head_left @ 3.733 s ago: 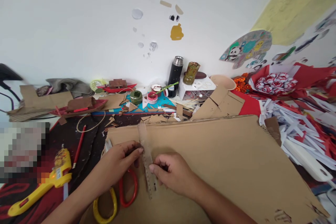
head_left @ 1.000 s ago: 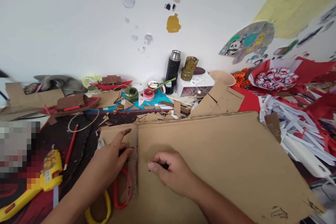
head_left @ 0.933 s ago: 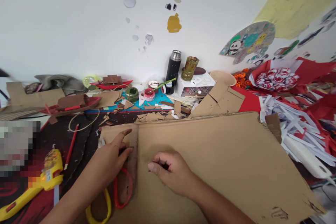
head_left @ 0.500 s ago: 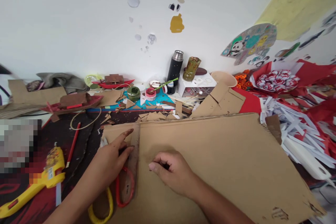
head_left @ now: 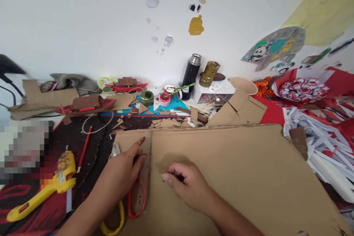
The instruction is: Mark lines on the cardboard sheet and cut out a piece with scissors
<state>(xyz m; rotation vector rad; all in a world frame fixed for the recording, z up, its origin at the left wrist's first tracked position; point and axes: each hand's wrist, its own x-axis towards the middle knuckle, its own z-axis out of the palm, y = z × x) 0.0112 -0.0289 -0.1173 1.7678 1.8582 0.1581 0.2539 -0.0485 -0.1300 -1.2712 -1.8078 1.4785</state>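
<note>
Covering most of the table, the cardboard sheet (head_left: pixel 235 177) lies flat. The clear ruler (head_left: pixel 145 169) rests on its left part, pressed by the left hand (head_left: pixel 121 173) with fingers spread flat. The right hand (head_left: pixel 188 184) is just beside, fingers curled; I cannot tell what it holds. Scissors (head_left: pixel 129 210) lie under the left wrist.

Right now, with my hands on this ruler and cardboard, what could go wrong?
The ruler is pinned only by the left hand near its far half, so it may pivot and skew the line. Part of it lies over the scissors, so it may rock. The right hand sits close beside its edge.
</note>
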